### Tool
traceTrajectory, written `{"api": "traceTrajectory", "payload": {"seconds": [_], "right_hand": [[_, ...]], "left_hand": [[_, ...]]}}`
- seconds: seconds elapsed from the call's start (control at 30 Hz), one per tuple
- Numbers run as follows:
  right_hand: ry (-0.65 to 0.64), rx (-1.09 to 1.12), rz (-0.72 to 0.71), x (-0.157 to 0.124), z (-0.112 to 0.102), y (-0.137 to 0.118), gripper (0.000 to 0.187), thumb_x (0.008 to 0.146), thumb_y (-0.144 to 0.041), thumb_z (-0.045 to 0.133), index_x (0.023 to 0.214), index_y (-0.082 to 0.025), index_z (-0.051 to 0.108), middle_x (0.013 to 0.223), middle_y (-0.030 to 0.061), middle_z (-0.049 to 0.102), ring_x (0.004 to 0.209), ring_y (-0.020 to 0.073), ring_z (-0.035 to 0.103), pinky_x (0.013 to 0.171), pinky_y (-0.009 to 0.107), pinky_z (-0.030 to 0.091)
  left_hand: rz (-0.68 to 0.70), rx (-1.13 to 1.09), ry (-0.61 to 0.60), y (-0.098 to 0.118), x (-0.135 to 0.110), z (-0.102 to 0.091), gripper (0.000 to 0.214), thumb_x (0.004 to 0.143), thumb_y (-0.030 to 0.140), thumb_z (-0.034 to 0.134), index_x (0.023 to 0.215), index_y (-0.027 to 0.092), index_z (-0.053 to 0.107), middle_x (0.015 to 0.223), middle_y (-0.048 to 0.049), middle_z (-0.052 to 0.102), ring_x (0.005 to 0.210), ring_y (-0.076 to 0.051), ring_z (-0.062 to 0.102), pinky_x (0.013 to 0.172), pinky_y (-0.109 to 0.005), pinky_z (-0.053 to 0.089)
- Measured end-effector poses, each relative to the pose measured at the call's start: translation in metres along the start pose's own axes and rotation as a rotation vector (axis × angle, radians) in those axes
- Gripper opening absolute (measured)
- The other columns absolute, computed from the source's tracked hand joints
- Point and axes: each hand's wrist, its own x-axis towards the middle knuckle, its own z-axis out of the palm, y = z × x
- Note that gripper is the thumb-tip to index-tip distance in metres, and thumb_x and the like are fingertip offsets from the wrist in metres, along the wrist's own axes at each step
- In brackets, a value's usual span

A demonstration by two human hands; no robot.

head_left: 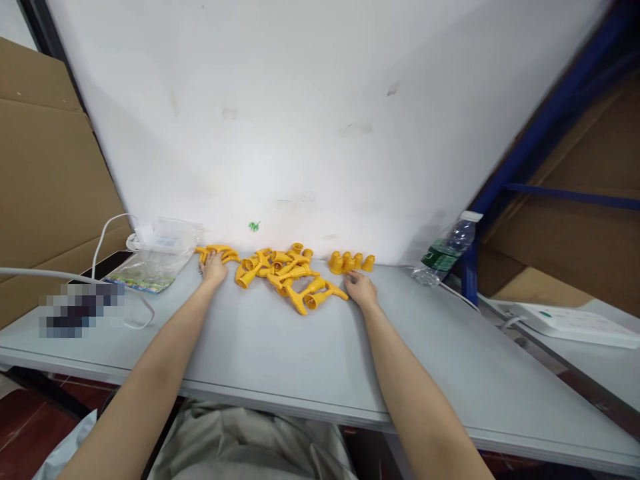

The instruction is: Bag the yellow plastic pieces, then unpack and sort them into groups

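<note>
At the left end of the row, my left hand [215,269] lies over several yellow plastic T-shaped handles [223,249], its fingers closed on one of them. My right hand [362,289] rests on the table just in front of a group of small yellow cups [369,263] standing mouth down. Its fingers are curled, and whatever they hold is hidden. Between my hands lies a loose heap of yellow handle pieces [300,272] with cone-shaped sockets, tumbled in several directions. One socketed piece [313,301] lies near my right hand, its opening towards me.
A white panel [320,133] rises behind the grey table [280,353]. To the left are a clear plastic bag [160,263], a white cable [97,243] and a cardboard sheet [45,167]. A plastic bottle [445,253] leans at the right, near a blue frame [469,273] and a white power strip [575,325].
</note>
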Motion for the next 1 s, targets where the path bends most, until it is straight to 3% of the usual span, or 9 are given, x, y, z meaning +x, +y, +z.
{"api": "traceTrajectory", "payload": {"seconds": [0.23, 0.4, 0.7, 1.0], "right_hand": [[-0.026, 0.003, 0.01, -0.001, -0.001, -0.001, 0.041, 0.082, -0.026, 0.05, 0.118, -0.021, 0.068, 0.136, 0.0083, 0.059, 0.127, 0.0278, 0.053, 0.108, 0.042, 0.038], [-0.026, -0.003, -0.011, -0.001, -0.003, 0.0, 0.04, 0.082, -0.024, 0.051, 0.118, -0.019, 0.069, 0.136, 0.0094, 0.059, 0.125, 0.0287, 0.054, 0.107, 0.043, 0.039], [-0.032, -0.01, 0.001, 0.0, -0.003, -0.002, 0.042, 0.083, -0.024, 0.051, 0.12, -0.018, 0.068, 0.131, 0.0119, 0.062, 0.125, 0.0303, 0.054, 0.106, 0.045, 0.039], [-0.007, 0.003, 0.004, 0.001, 0.001, 0.002, 0.04, 0.081, -0.026, 0.051, 0.115, -0.019, 0.069, 0.127, 0.0108, 0.064, 0.121, 0.0271, 0.057, 0.103, 0.039, 0.041]], "left_hand": [[-0.044, 0.154, -0.085, 0.001, 0.0, -0.01, 0.038, 0.076, 0.003, 0.054, 0.109, 0.019, 0.065, 0.13, -0.0164, 0.056, 0.127, -0.031, 0.047, 0.107, -0.054, 0.029], [-0.055, 0.188, -0.122, 0.006, -0.004, -0.016, 0.044, 0.084, 0.008, 0.047, 0.124, 0.019, 0.062, 0.132, -0.0177, 0.056, 0.129, -0.033, 0.044, 0.107, -0.055, 0.028], [-0.103, 0.23, -0.102, 0.014, -0.011, -0.027, 0.043, 0.087, 0.011, 0.045, 0.127, 0.02, 0.06, 0.135, -0.0152, 0.055, 0.131, -0.032, 0.044, 0.109, -0.057, 0.027], [-0.089, 0.266, -0.092, 0.014, -0.011, -0.036, 0.043, 0.087, 0.018, 0.046, 0.129, 0.021, 0.057, 0.14, -0.0117, 0.053, 0.129, -0.03, 0.047, 0.11, -0.055, 0.028]]}}
